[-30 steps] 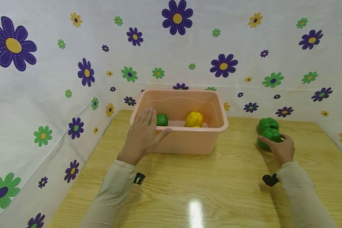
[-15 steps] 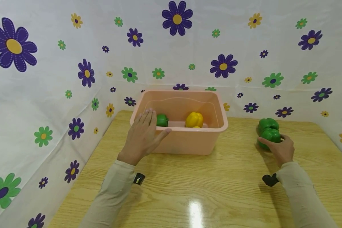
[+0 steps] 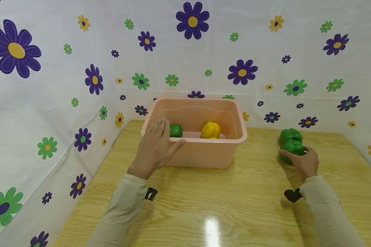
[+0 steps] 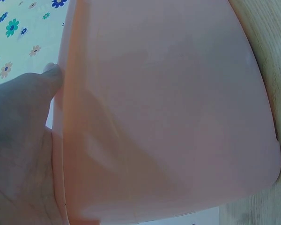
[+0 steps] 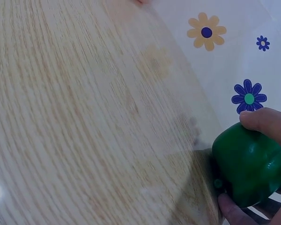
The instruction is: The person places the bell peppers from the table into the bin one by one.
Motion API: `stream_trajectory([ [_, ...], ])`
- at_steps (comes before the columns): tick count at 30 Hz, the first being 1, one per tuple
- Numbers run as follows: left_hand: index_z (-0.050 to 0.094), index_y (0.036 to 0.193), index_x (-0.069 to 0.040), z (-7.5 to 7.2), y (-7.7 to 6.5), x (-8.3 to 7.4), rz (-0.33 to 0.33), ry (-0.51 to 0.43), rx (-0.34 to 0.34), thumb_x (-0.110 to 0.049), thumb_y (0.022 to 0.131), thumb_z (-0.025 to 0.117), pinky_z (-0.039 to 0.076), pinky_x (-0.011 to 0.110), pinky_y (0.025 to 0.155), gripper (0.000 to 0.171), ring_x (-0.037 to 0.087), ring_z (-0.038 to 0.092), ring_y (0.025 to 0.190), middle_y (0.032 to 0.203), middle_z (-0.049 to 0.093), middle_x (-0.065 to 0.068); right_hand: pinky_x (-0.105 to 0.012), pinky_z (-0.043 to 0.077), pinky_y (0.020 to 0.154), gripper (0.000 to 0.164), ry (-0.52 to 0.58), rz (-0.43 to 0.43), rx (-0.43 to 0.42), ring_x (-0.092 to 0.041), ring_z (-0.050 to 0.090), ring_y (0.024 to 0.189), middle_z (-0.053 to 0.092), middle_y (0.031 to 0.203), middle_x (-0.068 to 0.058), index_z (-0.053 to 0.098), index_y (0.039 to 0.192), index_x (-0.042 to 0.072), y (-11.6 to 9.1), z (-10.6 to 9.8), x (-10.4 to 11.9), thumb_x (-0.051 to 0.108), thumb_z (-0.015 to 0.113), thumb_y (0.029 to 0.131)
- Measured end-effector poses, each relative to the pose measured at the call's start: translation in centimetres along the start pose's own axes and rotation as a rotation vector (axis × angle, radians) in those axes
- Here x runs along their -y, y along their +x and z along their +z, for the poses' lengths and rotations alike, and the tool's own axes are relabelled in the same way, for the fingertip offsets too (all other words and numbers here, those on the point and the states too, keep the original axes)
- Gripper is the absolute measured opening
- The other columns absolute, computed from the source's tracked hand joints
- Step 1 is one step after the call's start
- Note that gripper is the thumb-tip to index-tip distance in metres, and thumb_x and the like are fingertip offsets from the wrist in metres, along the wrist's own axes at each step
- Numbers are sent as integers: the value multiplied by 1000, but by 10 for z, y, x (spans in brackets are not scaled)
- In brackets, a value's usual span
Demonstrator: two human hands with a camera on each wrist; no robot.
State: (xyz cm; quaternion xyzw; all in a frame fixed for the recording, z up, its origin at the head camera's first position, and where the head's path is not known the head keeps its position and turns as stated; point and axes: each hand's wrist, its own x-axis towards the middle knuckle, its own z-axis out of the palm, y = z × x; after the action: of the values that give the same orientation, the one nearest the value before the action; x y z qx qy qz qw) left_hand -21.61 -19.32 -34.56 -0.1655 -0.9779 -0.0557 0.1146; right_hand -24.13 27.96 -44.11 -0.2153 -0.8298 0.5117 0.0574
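My right hand (image 3: 306, 162) grips a green bell pepper (image 3: 292, 148) at the right of the table, thumb on one side and fingers round the other. In the right wrist view the same pepper (image 5: 250, 164) sits between thumb and fingers, its stem facing the table side. Directly behind it stands a second green bell pepper (image 3: 291, 134). With fingers straight, my left hand (image 3: 153, 147) rests on the front left rim of a pink plastic tub (image 3: 201, 154). Inside the tub lie a green bell pepper (image 3: 175, 130), partly hidden by that hand, and a yellow bell pepper (image 3: 211, 130).
The tub stands at the back of the wooden table (image 3: 204, 202), close to a flower-print cloth (image 3: 173, 51) that hangs behind and along the left. A bit of another yellow thing (image 3: 213, 138) shows over the tub's front rim. Each wrist wears a small black device.
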Motion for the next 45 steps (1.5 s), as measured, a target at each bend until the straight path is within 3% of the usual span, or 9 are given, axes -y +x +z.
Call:
stream_trajectory([
  [18,26,156,9,1,0,-1,1,-2,-10,-61,102,42,11,47,125,89,38,20,152,163,25,25,-60,31,116,106,-5,-21,-4,-47,29,144,23,161,-30,16,159,-6,-1,-3,5,48,74,89],
  [45,26,156,9,3,2,1,6,3,-11,-63,102,40,11,47,125,90,38,20,152,162,25,25,-57,38,113,102,98,-142,-25,-40,36,141,32,159,-21,25,160,3,-15,-1,61,48,79,86],
])
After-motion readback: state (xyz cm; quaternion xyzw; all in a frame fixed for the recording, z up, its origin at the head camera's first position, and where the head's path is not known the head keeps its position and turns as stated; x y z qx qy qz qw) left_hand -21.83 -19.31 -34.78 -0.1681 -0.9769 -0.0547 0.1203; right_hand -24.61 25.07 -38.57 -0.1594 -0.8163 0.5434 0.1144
